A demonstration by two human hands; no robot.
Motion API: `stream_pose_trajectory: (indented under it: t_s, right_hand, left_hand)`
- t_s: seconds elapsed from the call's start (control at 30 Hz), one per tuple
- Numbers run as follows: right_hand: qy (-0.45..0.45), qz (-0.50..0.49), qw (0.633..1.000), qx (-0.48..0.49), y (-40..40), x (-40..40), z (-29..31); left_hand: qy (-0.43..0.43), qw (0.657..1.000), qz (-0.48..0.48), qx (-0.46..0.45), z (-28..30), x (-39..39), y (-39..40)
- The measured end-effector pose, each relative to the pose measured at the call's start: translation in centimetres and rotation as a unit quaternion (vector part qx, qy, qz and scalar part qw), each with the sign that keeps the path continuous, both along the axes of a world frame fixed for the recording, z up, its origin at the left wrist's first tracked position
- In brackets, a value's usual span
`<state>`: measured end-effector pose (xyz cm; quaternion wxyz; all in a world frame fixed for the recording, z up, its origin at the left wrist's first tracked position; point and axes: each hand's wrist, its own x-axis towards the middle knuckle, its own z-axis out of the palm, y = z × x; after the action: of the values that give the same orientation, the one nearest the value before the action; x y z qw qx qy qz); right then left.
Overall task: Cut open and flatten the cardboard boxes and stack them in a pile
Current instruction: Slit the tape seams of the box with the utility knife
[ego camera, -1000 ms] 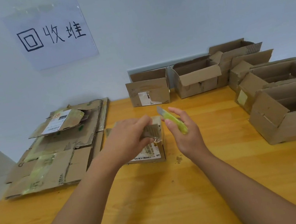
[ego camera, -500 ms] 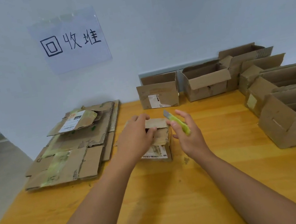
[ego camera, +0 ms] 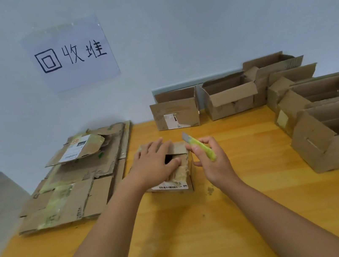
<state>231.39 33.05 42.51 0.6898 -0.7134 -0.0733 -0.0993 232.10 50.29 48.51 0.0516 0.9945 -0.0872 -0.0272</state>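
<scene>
A small cardboard box (ego camera: 180, 176) with a barcode label stands in the middle of the wooden table (ego camera: 203, 234). My left hand (ego camera: 154, 164) lies flat on its top flaps, fingers stretched out, a dark gap showing beside the thumb. My right hand (ego camera: 211, 161) grips a yellow-green utility knife (ego camera: 200, 148) just right of the box, its blade pointing up and away. To the left lies a pile of flattened cardboard (ego camera: 72, 181).
Several open cardboard boxes stand along the back wall (ego camera: 175, 110) (ego camera: 229, 96) and down the right side (ego camera: 332, 136). A paper sign (ego camera: 70, 55) hangs on the wall above the pile. The table's left edge drops off to the floor.
My left hand has spread out flat over the box top, pressing the flaps. The knife hand stays beside the box. The camera has drawn a little closer.
</scene>
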Motion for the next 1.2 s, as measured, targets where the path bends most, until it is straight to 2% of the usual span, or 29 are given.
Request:
stream_pose_trajectory:
  t_s: [0.13, 0.27, 0.37, 0.43, 0.5, 0.6, 0.7, 0.77, 1.0, 1.2]
  right_hand:
    - [0.011, 0.001, 1.0, 0.018, 0.2, -0.1, 0.1]
    - [0.017, 0.005, 0.999, 0.032, 0.0, -0.1, 0.2]
    - [0.021, 0.003, 0.998, 0.055, -0.4, 0.0, 0.4]
    - [0.012, -0.004, 0.997, 0.071, -0.9, -0.1, 0.7]
    - [0.003, -0.007, 0.996, 0.089, -1.6, -0.2, 0.9]
    - [0.02, 0.015, 0.987, 0.156, -2.8, -0.5, 1.0]
    - [0.052, 0.061, 0.96, 0.269, -3.2, -1.1, 1.3]
    - [0.062, 0.081, 0.95, 0.294, -3.0, -1.5, 1.4]
    - [0.09, 0.048, 0.981, 0.162, -1.9, -1.2, 1.6]
    - [0.077, -0.02, 0.983, 0.165, -0.8, -0.7, 1.5]
  left_hand:
    - [0.024, 0.999, 0.015, -0.034, 1.0, 1.3, 0.0]
    - [-0.053, 0.999, 0.007, 0.007, 0.4, 1.7, -0.8]
    - [-0.113, 0.991, -0.017, -0.064, -0.9, 1.3, -0.7]
    - [-0.131, 0.984, -0.014, -0.12, -1.3, 1.0, -0.4]
    - [-0.14, 0.98, -0.006, -0.139, -1.5, 0.7, -0.3]
    - [-0.139, 0.982, 0.001, -0.128, -1.7, 0.6, -0.4]
    - [-0.13, 0.985, 0.007, -0.113, -2.0, 0.5, -0.3]
    - [-0.129, 0.985, 0.005, -0.114, -2.1, 0.3, -0.1]
    - [-0.15, 0.98, 0.008, -0.13, -2.5, -0.7, -0.2]
    - [-0.173, 0.979, 0.021, -0.109, -3.0, -1.6, -0.3]
